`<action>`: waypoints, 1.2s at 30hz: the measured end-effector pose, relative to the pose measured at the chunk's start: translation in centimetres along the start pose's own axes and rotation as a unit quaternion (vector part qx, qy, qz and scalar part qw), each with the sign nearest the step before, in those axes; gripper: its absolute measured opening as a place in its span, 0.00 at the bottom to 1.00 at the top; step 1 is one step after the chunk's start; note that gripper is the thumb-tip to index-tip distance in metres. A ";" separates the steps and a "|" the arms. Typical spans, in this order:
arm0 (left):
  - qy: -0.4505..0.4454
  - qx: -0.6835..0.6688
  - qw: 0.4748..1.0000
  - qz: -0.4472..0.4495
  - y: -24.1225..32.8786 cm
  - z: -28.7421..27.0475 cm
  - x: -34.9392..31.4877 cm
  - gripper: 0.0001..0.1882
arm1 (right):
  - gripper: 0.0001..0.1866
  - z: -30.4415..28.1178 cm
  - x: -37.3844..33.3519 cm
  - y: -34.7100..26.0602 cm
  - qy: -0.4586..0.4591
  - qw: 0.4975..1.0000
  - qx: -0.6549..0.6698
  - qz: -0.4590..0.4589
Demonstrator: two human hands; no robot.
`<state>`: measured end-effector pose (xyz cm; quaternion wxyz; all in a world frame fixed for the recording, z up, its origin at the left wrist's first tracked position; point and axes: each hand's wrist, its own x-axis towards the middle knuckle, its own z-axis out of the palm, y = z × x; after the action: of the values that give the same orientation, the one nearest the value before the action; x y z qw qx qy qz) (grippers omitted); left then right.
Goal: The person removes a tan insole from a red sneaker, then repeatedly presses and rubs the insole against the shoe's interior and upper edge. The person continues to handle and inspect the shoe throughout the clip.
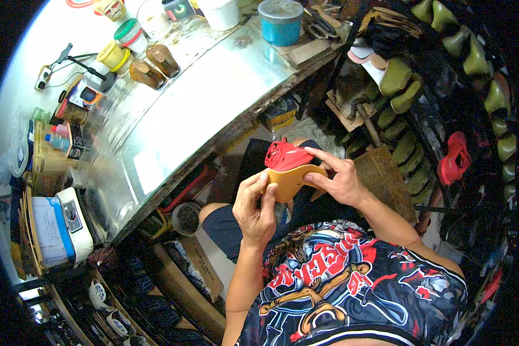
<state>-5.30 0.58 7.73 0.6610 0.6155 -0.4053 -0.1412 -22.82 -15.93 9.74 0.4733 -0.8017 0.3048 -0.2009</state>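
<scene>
In front of my body, above my lap, I hold a red lace-up shoe (282, 157) together with a tan, sole-shaped sheet (287, 184). The sheet curves along the shoe's near side. My left hand (255, 209) is closed, pinching the sheet's left edge between thumb and fingers. From the other side my right hand (341, 180) grips the sheet's right end, with its thumb on the tan face and its forefinger reaching behind toward the shoe. Whether the sheet is attached to the shoe, I cannot tell.
A shiny metal-topped workbench (213, 86) runs along the left and far side. On it stand a blue tub (281, 23), brown shoe lasts (162, 60) and a white device (75, 225). Another red shoe (455, 158) and several green lasts (406, 147) are at right. A bucket (186, 218) stands below the bench.
</scene>
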 end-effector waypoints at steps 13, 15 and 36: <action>-0.001 0.075 0.989 0.127 -0.8 2.2 1.8 0.23 | 0.33 0.0 0.2 -0.8 0.103 0.992 -0.042 -0.064; -0.009 0.031 0.997 0.074 -0.6 3.4 2.6 0.22 | 0.34 -0.3 0.7 -1.1 0.124 0.971 -0.125 -0.161; -0.209 -0.129 0.968 -0.059 -3.8 7.1 12.7 0.40 | 0.35 -5.1 9.2 2.2 0.050 0.987 -0.009 -0.153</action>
<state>-1.17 -13.83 8.17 0.6263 0.5046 -0.4755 -0.3564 -19.85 -26.19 10.48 0.4143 -0.8318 0.2039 -0.3081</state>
